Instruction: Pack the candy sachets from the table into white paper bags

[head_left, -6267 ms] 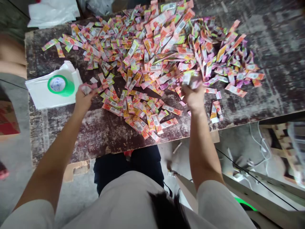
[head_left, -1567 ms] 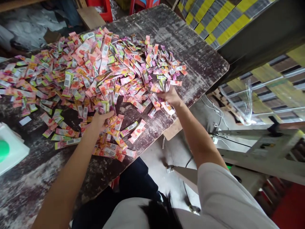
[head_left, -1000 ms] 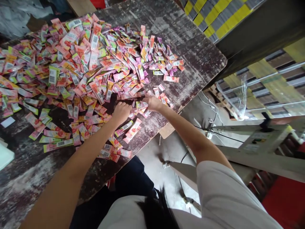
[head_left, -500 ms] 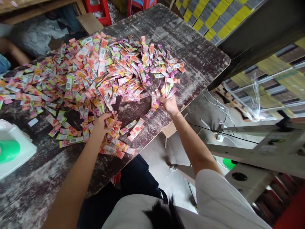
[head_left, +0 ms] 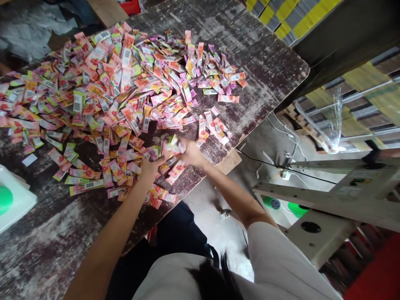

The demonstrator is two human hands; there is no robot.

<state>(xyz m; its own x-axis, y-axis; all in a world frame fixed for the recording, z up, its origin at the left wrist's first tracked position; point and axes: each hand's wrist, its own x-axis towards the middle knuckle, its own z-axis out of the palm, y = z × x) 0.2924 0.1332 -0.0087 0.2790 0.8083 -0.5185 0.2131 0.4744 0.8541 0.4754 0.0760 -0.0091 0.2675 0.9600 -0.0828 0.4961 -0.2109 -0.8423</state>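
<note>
A wide heap of small printed stick sachets [head_left: 125, 83], pink, orange, green and purple, covers much of the dark worn table [head_left: 250, 54]. My right hand [head_left: 193, 154] is closed around a small bunch of sachets [head_left: 172, 146], blurred by motion. Close beside it, at the heap's near edge, my left hand [head_left: 150, 170] has its fingers closed on some sachets [head_left: 153, 153], its thumb pointing toward the right hand's bunch. A few loose sachets [head_left: 215, 128] lie to the right, near the table's edge. Others [head_left: 162, 193] lie just below my left hand.
At the left stands a white container [head_left: 18, 204] with a green round part. To the right are a pale machine frame [head_left: 325, 200], cables [head_left: 290, 143] and a pallet of yellow-taped stacks [head_left: 359, 104]. A wooden stool top [head_left: 229, 162] shows under the table edge.
My right hand has moved left, from the table's right edge to beside my left hand. Several sachets now lie where it was. My left hand has shifted slightly right and down.
</note>
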